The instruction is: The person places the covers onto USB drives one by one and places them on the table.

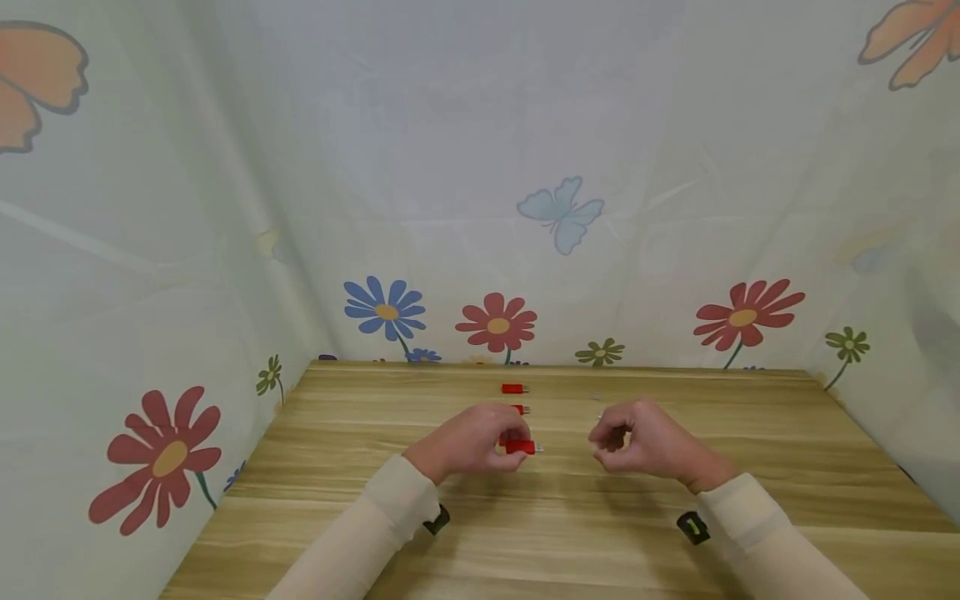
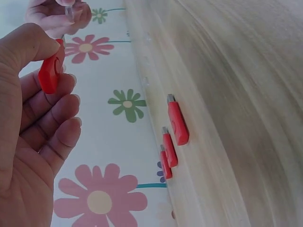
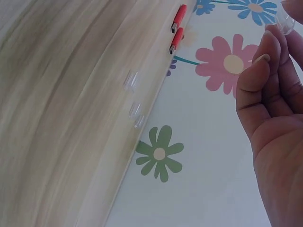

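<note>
In the head view my left hand [image 1: 474, 443] pinches a red USB flash drive [image 1: 520, 447] between thumb and fingers, its metal plug pointing right. Facing it across a gap is my right hand [image 1: 656, 443], which pinches a small clear plastic cap [image 3: 285, 23] at its fingertips. The left wrist view has the held drive's red body [image 2: 50, 72] tilted in the fingers. Below it on the table lie three more red drives, the nearest [image 2: 178, 124] the largest in view. Several clear caps [image 3: 131, 81] lie on the table in the right wrist view.
The wood-grain table [image 1: 570, 550] runs back to a white curtain [image 1: 465, 150] printed with flowers and butterflies. Curtain walls stand at both sides too. On each wrist sits a dark strapped device, the right one [image 1: 693, 527] with a green mark.
</note>
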`<state>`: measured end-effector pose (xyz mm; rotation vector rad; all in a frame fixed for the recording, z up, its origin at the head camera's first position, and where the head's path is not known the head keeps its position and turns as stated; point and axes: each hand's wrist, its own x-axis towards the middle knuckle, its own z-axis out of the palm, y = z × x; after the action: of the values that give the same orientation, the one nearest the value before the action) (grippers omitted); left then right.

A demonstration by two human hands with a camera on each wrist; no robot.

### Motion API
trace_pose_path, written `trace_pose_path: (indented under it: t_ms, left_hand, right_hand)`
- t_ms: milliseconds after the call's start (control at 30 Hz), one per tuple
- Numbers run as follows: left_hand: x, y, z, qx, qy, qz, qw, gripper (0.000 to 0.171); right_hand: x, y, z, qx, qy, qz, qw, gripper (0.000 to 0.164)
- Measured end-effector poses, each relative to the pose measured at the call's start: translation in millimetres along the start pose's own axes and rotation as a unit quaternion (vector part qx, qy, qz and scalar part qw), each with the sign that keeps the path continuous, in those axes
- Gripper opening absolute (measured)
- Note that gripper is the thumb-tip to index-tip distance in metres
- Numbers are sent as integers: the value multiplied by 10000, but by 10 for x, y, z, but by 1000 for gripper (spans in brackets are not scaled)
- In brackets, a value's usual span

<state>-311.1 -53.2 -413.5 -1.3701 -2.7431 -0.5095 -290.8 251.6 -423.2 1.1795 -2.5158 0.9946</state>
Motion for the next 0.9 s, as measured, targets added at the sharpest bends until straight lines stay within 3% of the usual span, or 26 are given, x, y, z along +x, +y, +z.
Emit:
trace_pose_path:
  t_ms: [367, 900]
  left_hand:
    - [-2, -31, -10, 116, 107, 187, 9997, 18]
    - [0, -18, -6, -32, 59, 219, 9997, 19]
  right_hand:
    - [51, -98, 22, 143, 7, 275, 9995, 19]
    - [150, -138, 135, 139, -196, 224, 9995, 16]
